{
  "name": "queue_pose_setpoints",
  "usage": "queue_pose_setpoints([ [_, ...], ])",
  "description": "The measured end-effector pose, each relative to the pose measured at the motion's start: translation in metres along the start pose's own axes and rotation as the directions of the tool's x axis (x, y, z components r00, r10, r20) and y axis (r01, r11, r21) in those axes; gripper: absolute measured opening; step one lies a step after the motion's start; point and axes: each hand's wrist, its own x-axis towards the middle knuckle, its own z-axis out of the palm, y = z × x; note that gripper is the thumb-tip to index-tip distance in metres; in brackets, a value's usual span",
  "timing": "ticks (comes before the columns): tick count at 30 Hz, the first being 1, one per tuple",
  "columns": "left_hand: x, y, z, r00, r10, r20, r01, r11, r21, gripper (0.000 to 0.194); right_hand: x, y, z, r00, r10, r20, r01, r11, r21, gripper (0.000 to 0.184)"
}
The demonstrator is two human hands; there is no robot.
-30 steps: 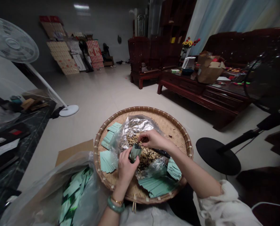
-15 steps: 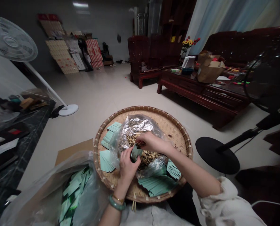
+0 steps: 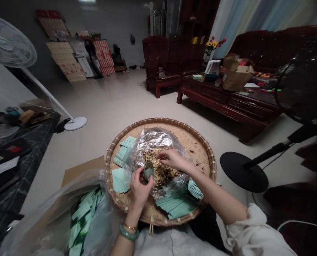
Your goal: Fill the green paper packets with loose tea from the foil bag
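Green pkt (image 3: 148, 172) in L hand (image 3: 139, 190), R hand (image 3: 174, 160) over dried herbs (image 3: 161, 174).

No lettering seems readable on the pale green paper packets (image 3: 120, 180).

Pale glossy floor tiles (image 3: 113, 103) run back to a grey wall (image 3: 126, 25), where flattened printed cartons (image 3: 65, 60) lean in a row and a ceiling light shows as a faint reflection. On the right stand dark red wooden armchairs (image 3: 158, 60), a matching long sofa (image 3: 265, 42) and a low table (image 3: 222, 99) bearing a cardboard box (image 3: 235, 76) and a vase of flowers (image 3: 211, 46). Pale blue curtains (image 3: 254, 17) hang behind. A white pedestal fan (image 3: 6, 41) stands left, a black one (image 3: 302, 85) right.
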Motion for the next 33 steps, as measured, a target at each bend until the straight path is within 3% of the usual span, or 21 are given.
queue_pose_setpoints([
  [7, -0.003, -0.007, -0.005, 0.996, -0.088, 0.030, 0.089, 0.995, -0.042, 0.040, -0.039, 0.014, 0.046, 0.970, 0.018, 0.242, 0.050, 0.962, -0.269, 0.009],
  [12, -0.003, -0.006, -0.002, 0.994, -0.097, 0.051, 0.100, 0.994, -0.052, 0.040, -0.053, 0.009, 0.074, 0.971, 0.066, 0.231, 0.050, 0.885, -0.463, 0.028],
  [16, -0.003, -0.006, -0.002, 0.996, -0.077, 0.050, 0.079, 0.996, -0.046, 0.041, -0.049, 0.009, 0.085, 0.976, 0.097, 0.194, 0.014, 0.865, -0.502, 0.023],
  [19, -0.003, -0.005, -0.003, 0.996, -0.075, 0.051, 0.077, 0.996, -0.044, 0.040, -0.045, 0.015, 0.085, 0.982, 0.091, 0.165, -0.009, 0.898, -0.440, 0.019],
  [25, -0.002, 0.000, -0.002, 0.998, -0.045, 0.052, 0.047, 0.998, -0.041, 0.040, -0.038, 0.025, 0.061, 0.996, 0.069, 0.057, -0.061, 0.990, -0.127, 0.014],
  [33, 0.000, 0.005, -0.002, 0.998, 0.057, 0.037, -0.056, 0.998, -0.019, 0.039, -0.027, 0.036, 0.042, 0.978, 0.176, -0.111, -0.156, 0.973, 0.169, 0.019],
])
